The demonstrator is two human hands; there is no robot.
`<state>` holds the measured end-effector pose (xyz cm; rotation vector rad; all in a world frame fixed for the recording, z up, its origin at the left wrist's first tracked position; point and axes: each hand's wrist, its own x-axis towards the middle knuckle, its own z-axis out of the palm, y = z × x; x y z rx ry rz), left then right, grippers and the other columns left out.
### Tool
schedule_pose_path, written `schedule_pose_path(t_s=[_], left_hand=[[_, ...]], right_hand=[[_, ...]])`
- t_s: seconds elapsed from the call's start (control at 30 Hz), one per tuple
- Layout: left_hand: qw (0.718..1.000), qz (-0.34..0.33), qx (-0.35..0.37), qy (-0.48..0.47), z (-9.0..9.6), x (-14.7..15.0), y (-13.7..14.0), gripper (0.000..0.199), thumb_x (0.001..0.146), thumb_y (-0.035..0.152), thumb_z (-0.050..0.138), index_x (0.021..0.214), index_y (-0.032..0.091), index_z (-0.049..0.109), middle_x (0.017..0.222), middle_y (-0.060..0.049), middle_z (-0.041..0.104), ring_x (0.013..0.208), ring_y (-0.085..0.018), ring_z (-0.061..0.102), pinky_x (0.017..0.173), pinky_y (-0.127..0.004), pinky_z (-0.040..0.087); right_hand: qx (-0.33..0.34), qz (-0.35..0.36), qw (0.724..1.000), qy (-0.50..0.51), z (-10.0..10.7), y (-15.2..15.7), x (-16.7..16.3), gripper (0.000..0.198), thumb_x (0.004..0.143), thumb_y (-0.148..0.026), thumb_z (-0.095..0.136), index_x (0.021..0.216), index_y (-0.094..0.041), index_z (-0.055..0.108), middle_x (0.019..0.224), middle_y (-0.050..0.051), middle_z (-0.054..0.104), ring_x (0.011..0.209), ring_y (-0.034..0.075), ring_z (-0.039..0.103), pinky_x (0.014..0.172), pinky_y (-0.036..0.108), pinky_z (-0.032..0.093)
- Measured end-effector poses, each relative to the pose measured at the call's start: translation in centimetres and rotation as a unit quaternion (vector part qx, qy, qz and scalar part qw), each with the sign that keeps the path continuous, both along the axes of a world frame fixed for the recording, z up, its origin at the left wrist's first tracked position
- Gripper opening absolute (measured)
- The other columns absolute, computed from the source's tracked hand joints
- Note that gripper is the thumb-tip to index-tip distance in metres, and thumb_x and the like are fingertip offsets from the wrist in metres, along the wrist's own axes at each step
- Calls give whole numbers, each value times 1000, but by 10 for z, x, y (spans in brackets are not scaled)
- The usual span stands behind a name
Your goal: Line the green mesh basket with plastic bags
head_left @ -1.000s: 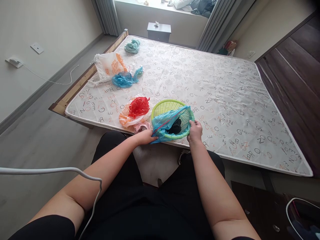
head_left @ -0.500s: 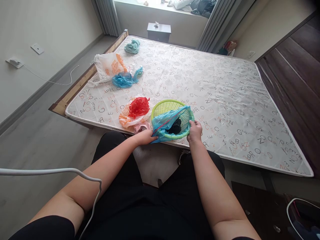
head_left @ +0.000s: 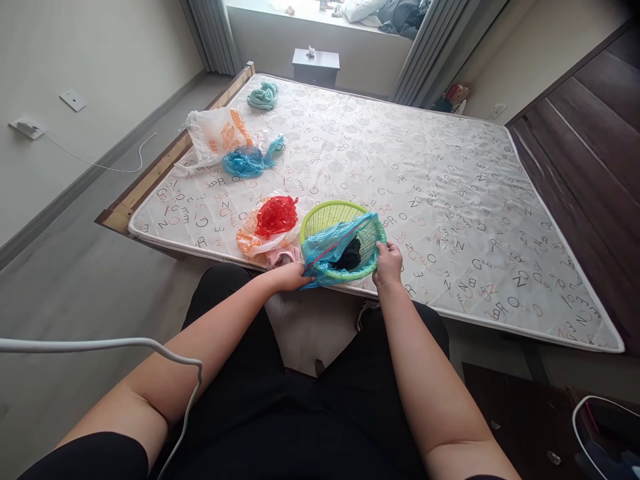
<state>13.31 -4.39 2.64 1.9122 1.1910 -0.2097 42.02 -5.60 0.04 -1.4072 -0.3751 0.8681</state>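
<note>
A green plastic basket [head_left: 327, 208] rests tilted toward me at the mattress's near edge. Over its front and right rim lies a blue plastic bag [head_left: 325, 241] with a thin red strip across it. Dark, crumpled material [head_left: 349, 256] shows inside the basket. My left hand [head_left: 290, 276] is closed on the bag at the basket's lower left. At the right rim, my right hand [head_left: 389, 263] grips the bag's edge together with the basket. Just left of the basket sit a red plastic bag [head_left: 276, 217] on a white-and-orange bag [head_left: 247, 240] and a pink cloth [head_left: 281, 257].
The letter-printed mattress [head_left: 450, 220] spans the bed. Farther back lie a blue bag [head_left: 244, 162], a white-and-orange bag [head_left: 213, 133] and a teal cloth [head_left: 263, 97]. A white cable [head_left: 100, 345] crosses in front of my left arm. A small nightstand [head_left: 316, 65] stands beyond.
Both hands keep their hold on the bag and basket. The bag's red strip lies slightly lower at the left; the whole view has shifted a little.
</note>
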Motion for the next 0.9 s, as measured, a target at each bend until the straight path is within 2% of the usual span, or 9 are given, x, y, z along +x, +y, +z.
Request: schedule_pose_path(t_s=[0.57,0.73,0.9], left_hand=[[1000,-14,16,12,-4,-4,0,40,92,52,62,105,17,75,97,-14,74,105,-34,71,98,-40,53],[1000,-14,15,6,-3,-7,0,42,93,52,60,114,18,72,104,-14,75,110,-33,69,102,-39,50],[1000,-3,8,3,2,-6,-1,42,92,53,62,114,17,72,108,-15,74,111,-34,68,103,-40,50]], right_hand=[[3,7,1000,8,2,1,-2,37,70,-34,77,99,-21,57,86,-1,68,77,14,67,67,26,56],[7,9,1000,12,5,2,-4,35,70,-34,77,96,-21,58,85,-1,69,74,14,66,64,25,55],[8,15,1000,11,7,1,-5,34,71,-34,77,96,-21,58,82,-1,69,71,13,65,65,25,55]])
